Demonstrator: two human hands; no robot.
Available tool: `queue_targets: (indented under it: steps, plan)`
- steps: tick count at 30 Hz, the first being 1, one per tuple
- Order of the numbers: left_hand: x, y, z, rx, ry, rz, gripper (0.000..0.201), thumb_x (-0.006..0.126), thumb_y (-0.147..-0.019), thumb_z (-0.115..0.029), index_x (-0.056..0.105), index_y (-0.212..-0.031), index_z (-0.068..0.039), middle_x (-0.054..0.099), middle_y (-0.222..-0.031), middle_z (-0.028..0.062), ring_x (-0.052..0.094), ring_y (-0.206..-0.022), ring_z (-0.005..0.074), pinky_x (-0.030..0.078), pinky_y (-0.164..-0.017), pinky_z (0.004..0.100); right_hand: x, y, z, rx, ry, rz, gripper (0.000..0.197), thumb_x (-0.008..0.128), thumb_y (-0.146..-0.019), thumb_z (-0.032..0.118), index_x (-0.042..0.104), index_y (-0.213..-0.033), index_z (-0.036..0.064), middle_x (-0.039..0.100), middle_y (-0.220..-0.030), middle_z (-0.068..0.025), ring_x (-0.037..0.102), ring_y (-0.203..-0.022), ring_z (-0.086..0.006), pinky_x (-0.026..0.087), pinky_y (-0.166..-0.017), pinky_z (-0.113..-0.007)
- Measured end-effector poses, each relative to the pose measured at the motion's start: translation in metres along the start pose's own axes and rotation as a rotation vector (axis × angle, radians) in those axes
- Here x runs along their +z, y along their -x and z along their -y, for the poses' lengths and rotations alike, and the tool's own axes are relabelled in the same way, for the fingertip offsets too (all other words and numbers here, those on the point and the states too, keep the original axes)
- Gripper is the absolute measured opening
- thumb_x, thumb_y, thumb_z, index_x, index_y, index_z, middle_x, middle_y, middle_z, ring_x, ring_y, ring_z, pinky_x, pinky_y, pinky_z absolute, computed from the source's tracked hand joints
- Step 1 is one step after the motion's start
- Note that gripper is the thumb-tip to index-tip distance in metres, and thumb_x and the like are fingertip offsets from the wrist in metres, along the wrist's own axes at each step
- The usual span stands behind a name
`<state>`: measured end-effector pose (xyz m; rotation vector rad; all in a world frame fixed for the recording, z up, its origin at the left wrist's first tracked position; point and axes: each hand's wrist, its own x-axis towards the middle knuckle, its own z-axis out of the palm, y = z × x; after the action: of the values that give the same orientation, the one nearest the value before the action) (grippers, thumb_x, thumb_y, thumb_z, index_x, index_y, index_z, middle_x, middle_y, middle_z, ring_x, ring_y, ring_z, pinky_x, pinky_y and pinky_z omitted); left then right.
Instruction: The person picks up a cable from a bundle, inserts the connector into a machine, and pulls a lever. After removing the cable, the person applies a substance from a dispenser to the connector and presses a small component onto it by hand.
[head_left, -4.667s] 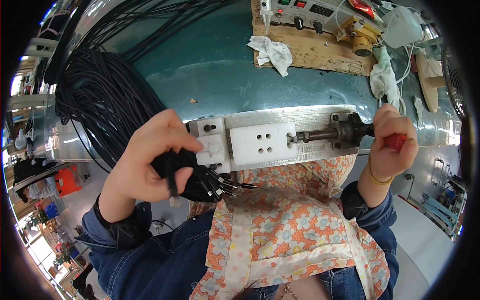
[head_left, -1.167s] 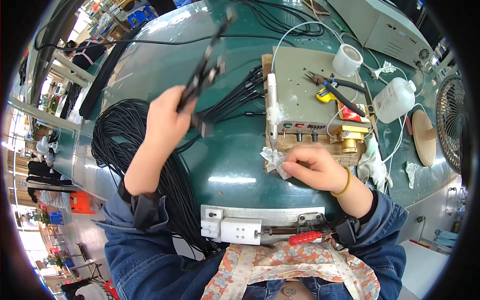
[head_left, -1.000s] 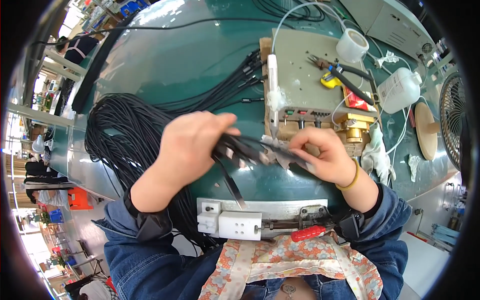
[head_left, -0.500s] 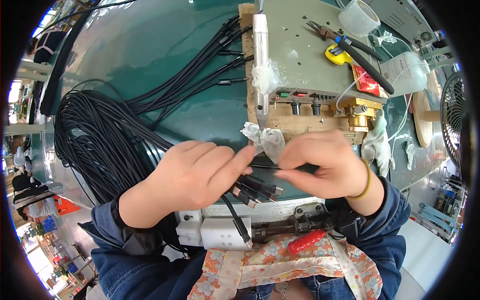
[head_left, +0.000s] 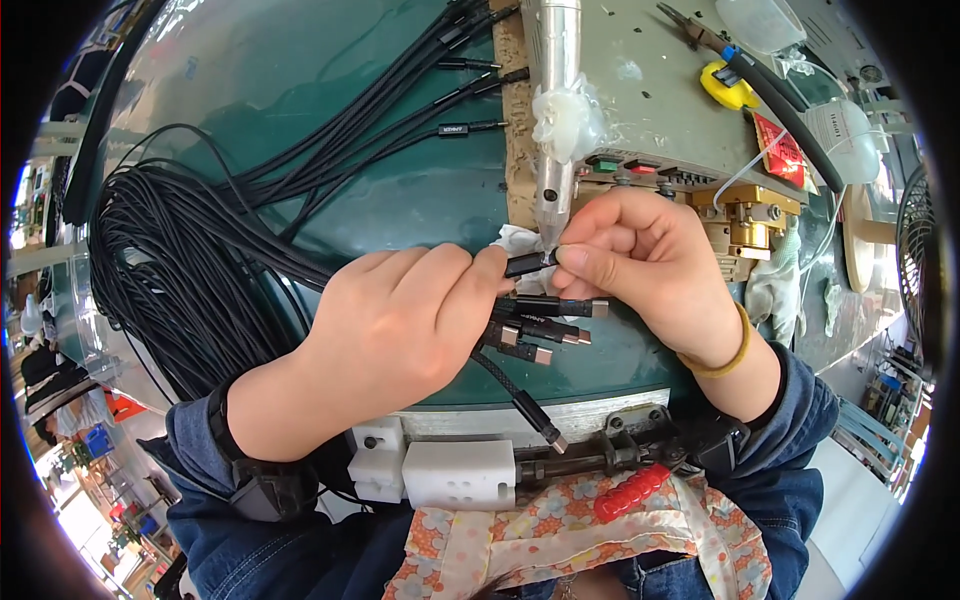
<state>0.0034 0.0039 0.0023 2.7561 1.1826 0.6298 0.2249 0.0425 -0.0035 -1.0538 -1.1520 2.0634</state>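
Bright, even daylight fills the scene; white glare sheens the green table (head_left: 330, 90) at the upper left. The hands cast only soft shadows. The centre is sharp. Fisheye bending curves straight edges near the rim, where a black border closes in.

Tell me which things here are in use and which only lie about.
In use: left hand holding a bunch of black braided cables; right hand pinching one black cable plug.

Lying about: yellow-handled pliers, white crumpled cloth, red-handled toggle clamp.
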Motion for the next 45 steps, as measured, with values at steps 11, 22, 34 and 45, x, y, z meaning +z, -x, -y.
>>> queue_targets:
  steps: [11,22,34,45]
  plan:
    - [-0.005,0.000,-0.001,0.039,-0.008,-0.028,0.028,0.072,-0.069,-0.010,0.061,-0.093,0.001,0.058,-0.071,0.0064,0.059,-0.056,0.0196,0.046,-0.049,0.0280,0.002,0.007,-0.001,-0.022,-0.034,0.019,0.009,0.061,-0.085,-0.001,0.055,-0.093,-0.0023,0.066,-0.082,-0.0089,0.066,-0.077,-0.0155,0.054,-0.070,-0.025]
    - [-0.006,0.001,0.002,0.119,0.024,-0.093,0.028,0.073,-0.067,-0.009,0.064,-0.091,0.002,0.057,-0.068,0.0055,0.056,-0.052,0.0170,0.043,-0.045,0.0264,0.002,0.012,0.005,-0.056,-0.003,0.053,0.009,0.058,-0.086,-0.004,0.054,-0.094,-0.0042,0.065,-0.082,-0.0106,0.067,-0.078,-0.0164,0.054,-0.068,-0.025]
    - [-0.010,0.002,0.005,0.231,-0.007,-0.069,0.026,0.070,-0.068,-0.014,0.068,-0.091,-0.003,0.039,-0.060,-0.0021,0.041,-0.046,0.0091,0.033,-0.040,0.0227,0.002,0.013,0.008,0.041,-0.023,0.189,0.005,0.060,-0.085,-0.004,0.057,-0.088,-0.0040,0.064,-0.079,-0.0084,0.065,-0.070,-0.0137,0.054,-0.062,-0.024]
    - [0.004,-0.001,0.004,0.097,0.173,-0.007,0.024,0.068,-0.071,-0.014,0.063,-0.091,-0.002,0.048,-0.070,0.0040,0.051,-0.054,0.0161,0.042,-0.046,0.0260,0.001,0.023,0.016,-0.010,0.253,0.319,0.011,0.061,-0.082,-0.008,0.055,-0.090,-0.0041,0.064,-0.083,-0.0103,0.065,-0.074,-0.0153,0.054,-0.068,-0.025]
